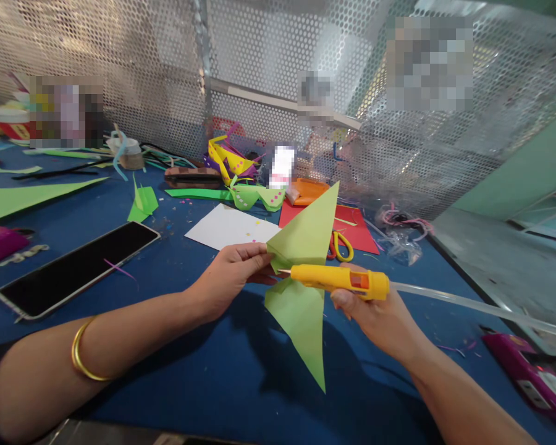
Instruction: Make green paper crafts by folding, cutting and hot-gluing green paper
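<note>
Light green folded paper [306, 238] with two pointed wings is pinched at its left edge by my left hand [229, 275], fingers closed. My right hand [373, 315] is wrapped round a yellow glue gun [340, 280] with a clear glue stick [445, 296] coming out of its back. The gun's tip points left and lies at the paper's middle, close to my left fingertips. Whether the tip touches the paper I cannot tell. Part of my left fingers is hidden behind the paper.
A black phone [78, 266] lies at the left. Behind the paper are white paper [229, 225], red paper [364, 230], yellow-handled scissors [343, 246] and green paper glasses [245, 196]. A purple power strip [528, 374] sits at the right. A perforated metal screen [259, 55] stands behind the table [176, 383].
</note>
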Motion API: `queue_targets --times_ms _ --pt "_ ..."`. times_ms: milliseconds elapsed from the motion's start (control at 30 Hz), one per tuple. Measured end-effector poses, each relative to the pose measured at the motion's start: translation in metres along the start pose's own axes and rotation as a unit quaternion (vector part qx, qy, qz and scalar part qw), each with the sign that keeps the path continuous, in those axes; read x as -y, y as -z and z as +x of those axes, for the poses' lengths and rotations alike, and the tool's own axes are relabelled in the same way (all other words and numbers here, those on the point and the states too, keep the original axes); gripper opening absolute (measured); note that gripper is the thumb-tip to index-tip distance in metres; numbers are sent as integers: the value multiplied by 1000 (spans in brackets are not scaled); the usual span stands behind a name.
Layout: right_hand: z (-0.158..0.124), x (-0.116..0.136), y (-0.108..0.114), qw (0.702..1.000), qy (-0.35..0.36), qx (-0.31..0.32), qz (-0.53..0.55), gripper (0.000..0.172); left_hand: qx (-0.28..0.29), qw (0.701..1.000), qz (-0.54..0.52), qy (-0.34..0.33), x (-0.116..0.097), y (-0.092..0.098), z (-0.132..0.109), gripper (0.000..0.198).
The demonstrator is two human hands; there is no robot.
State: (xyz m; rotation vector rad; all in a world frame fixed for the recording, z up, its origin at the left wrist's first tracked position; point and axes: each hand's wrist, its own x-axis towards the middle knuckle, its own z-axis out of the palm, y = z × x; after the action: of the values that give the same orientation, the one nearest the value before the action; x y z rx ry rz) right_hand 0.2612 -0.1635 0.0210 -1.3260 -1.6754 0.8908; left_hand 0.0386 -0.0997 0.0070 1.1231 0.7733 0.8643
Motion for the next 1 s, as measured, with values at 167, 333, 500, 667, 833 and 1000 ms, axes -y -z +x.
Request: queue_targets --times_ms 167,333,500,667,833,1000 --pt "1 1 -1 1000 2 2 9 35 -5 1000 2 4 0 0 0 19" --pt "2 2 -1 1000 -5 1 15 35 2 1000 -6 -2 0 0 0 16" --pt "1 2 0 1000 0 0 10 32 6 1000 -8 -4 1 0 0 16" --pt "0 2 0 1000 -15 -2 1 32 -5 1000 -14 4 1 0 0 15" --pt "0 2 0 1000 -8 -3 -16 29 -7 1000 -21 7 1 0 1 16" --pt "1 2 0 999 -14 -9 -36 29 -12 1000 -22 12 2 1 2 18"
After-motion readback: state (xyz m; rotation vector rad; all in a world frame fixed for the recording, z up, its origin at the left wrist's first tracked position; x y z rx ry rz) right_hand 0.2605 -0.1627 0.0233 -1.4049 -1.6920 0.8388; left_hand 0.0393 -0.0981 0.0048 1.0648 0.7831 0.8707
